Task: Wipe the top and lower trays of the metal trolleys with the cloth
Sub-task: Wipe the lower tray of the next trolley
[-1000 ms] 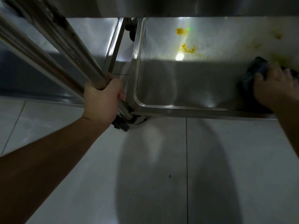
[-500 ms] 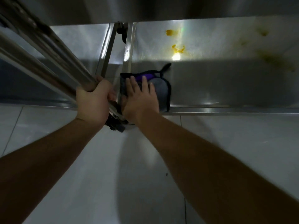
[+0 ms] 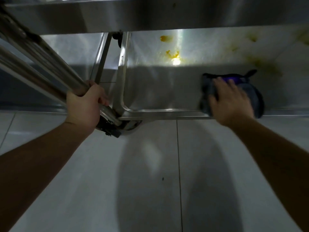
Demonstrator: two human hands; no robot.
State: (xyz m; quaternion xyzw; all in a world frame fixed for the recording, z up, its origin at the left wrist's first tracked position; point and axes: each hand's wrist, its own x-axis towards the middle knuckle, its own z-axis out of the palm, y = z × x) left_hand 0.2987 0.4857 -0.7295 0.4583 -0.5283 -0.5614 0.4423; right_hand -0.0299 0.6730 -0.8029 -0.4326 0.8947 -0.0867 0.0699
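Hands on the trolley's lower tray

Left hand is gripping the trolley's upright tube; yellow smears are sitting on the lower tray; right hand, fingers spread, is pressing the dark cloth flat near the tray's front rim.

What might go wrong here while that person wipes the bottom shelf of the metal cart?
1. The cloth under the right hand works the near strip of the lower tray; the yellow stains farther back could be missed, or merely smeared.
2. The cloth overhangs the tray's front rim, so it may slip to the floor.
3. Only the left hand gripping the trolley leg steadies it; the caster might let it roll.
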